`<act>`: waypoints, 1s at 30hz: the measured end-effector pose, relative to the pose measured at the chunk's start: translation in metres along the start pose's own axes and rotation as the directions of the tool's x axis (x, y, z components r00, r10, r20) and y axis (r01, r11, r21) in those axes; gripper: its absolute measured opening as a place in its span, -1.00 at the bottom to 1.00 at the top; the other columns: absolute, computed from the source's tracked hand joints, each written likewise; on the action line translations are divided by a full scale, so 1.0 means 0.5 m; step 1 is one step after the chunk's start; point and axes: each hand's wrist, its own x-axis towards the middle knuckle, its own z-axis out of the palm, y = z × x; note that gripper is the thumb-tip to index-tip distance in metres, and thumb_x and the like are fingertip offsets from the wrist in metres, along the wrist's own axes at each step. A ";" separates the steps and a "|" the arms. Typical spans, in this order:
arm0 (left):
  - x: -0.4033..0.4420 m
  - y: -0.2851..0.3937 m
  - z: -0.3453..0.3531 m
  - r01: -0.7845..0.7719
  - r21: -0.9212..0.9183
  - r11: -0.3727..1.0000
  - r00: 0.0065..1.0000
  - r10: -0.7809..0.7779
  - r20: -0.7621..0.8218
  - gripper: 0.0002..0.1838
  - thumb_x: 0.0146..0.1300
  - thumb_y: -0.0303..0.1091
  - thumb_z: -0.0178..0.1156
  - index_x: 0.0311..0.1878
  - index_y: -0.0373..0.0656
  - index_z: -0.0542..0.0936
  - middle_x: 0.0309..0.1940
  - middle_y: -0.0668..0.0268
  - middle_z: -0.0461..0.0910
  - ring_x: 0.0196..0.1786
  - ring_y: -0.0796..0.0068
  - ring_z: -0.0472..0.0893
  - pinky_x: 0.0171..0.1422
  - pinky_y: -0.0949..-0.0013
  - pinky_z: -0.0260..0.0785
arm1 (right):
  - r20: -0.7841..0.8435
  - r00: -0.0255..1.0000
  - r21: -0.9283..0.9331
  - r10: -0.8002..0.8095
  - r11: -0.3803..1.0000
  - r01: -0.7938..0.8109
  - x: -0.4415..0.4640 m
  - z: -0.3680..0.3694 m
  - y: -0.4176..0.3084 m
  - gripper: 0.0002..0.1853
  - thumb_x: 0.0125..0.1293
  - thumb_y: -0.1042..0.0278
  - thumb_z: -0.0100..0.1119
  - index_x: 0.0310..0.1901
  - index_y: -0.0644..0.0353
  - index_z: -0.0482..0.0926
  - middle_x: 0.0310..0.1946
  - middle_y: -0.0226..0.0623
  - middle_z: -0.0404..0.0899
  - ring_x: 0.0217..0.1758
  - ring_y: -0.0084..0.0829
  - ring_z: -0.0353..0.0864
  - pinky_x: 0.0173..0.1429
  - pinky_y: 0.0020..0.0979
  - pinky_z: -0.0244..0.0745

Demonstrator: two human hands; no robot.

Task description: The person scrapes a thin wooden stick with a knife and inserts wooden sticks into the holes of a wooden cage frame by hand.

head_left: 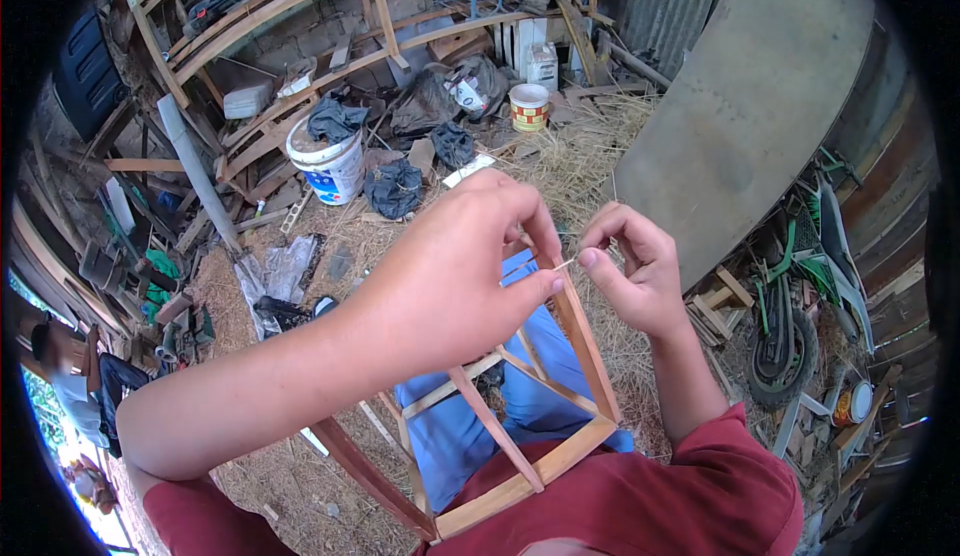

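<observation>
A thin pale strand (566, 264) runs between my two hands; its exact material is too small to make out. My left hand (470, 256) pinches one end between thumb and fingers. At the other end, the thumb and forefinger of my right hand (635, 268) are closed on it. Below the hands, a wooden frame (585, 341) with slats and crossbars rests against my lap, over blue trousers (545, 381). My left hand and forearm hide part of the frame's far side.
A white bucket (335, 171) topped with dark cloth and a yellow-red bucket (528, 109) stand ahead on straw-strewn ground. A large board (750, 86) leans at right, near a wheel (782, 356). Curved wooden rails (270, 6) are behind. Another person (75, 386) is at far left.
</observation>
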 end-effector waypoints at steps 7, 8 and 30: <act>0.012 -0.016 -0.019 0.106 -0.143 0.984 0.989 -0.089 0.118 -0.86 0.23 -0.46 0.38 -0.15 -0.22 0.70 0.05 0.24 0.51 0.19 0.40 0.60 0.16 0.31 0.59 | -0.004 0.984 0.124 0.177 0.977 -0.175 -0.014 0.008 -0.004 -0.92 0.40 0.46 0.29 -0.22 0.26 0.60 -0.31 -0.47 0.58 -0.22 -0.65 0.49 -0.10 -0.50 0.40; 0.012 -0.019 -0.020 0.095 -0.126 0.987 0.990 -0.081 0.115 -0.86 0.22 -0.47 0.37 -0.16 -0.22 0.70 0.06 0.22 0.52 0.21 0.40 0.59 0.16 0.31 0.59 | 0.007 0.976 0.163 0.220 0.962 -0.218 -0.016 0.010 -0.008 -0.92 0.41 0.46 0.29 -0.21 0.26 0.60 -0.31 -0.47 0.58 -0.22 -0.66 0.49 -0.10 -0.50 0.40; 0.026 -0.042 -0.042 0.271 -0.160 0.949 0.954 -0.243 0.174 -0.40 0.28 -0.39 0.39 0.37 -0.29 0.48 0.10 0.19 0.58 0.00 0.58 0.59 0.10 0.41 0.50 | 0.209 0.901 0.054 0.380 0.916 -0.399 -0.057 0.031 -0.085 -0.67 0.35 0.46 0.39 0.07 0.32 0.52 -0.12 -0.35 0.61 -0.15 -0.61 0.63 -0.04 -0.49 0.57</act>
